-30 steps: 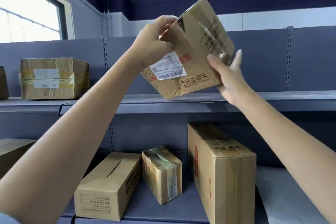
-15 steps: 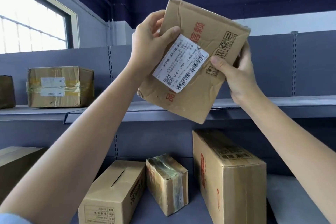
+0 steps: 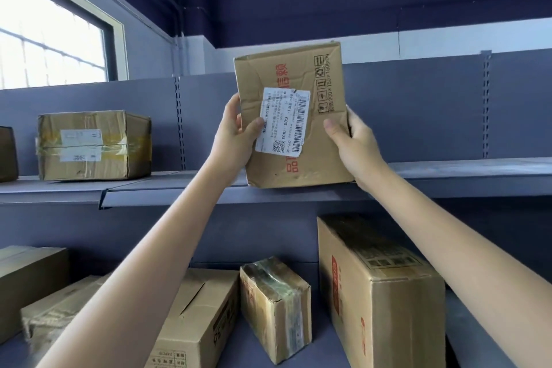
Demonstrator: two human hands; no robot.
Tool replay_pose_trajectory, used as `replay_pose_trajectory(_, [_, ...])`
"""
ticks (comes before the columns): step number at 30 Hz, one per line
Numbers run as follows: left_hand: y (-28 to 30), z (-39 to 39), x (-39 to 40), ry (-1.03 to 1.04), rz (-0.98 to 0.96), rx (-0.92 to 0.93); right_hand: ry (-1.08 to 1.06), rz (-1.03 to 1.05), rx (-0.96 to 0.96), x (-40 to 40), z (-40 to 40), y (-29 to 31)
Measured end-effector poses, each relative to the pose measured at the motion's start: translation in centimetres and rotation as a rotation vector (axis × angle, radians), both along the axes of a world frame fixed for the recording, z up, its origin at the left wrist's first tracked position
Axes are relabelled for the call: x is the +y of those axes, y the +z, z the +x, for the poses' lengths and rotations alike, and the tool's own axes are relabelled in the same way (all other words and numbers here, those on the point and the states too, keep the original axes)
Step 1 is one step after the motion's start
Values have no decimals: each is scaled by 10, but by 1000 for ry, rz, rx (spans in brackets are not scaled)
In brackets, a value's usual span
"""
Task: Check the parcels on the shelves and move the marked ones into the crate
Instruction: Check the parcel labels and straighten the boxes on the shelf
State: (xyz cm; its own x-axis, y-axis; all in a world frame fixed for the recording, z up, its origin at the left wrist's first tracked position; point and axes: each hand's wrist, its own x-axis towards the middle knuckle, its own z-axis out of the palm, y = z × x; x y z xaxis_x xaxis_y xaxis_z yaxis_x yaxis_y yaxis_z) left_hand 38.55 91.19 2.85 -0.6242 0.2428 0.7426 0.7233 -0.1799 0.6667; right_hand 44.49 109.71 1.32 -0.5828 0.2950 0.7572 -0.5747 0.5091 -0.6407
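Note:
A dented brown cardboard parcel [image 3: 313, 140] stands upright at the front of the upper shelf [image 3: 466, 179], its bottom edge at the shelf's lip. A white barcode label [image 3: 282, 122] faces me on its front, beside red print. My left hand [image 3: 236, 134] grips the parcel's left edge, thumb on the label. My right hand [image 3: 352, 140] holds the right edge. No crate is in view.
A taped parcel [image 3: 92, 145] sits further left on the upper shelf, with a dark box [image 3: 7, 154] at the frame edge. The lower shelf holds a tall carton [image 3: 385, 299], a small taped parcel [image 3: 274, 308], a flat carton [image 3: 197, 323] and more at left.
The parcel was turned in both hands from tilted to upright, its label now facing me, and it came down to the upper shelf's edge.

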Motion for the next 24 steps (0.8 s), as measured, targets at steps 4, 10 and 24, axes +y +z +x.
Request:
replay_pose_trajectory(4, [-2, -7, -2, 14, -70, -64, 60, -67, -79, 6, -10, -16])
replay_pose_trajectory(10, [29, -7, -2, 461, -242, 94, -36, -92, -115, 12, -13, -25])
replay_pose_trajectory(24, [83, -15, 10, 940, -557, 466, 23, -254, -364, 25, -11, -6])
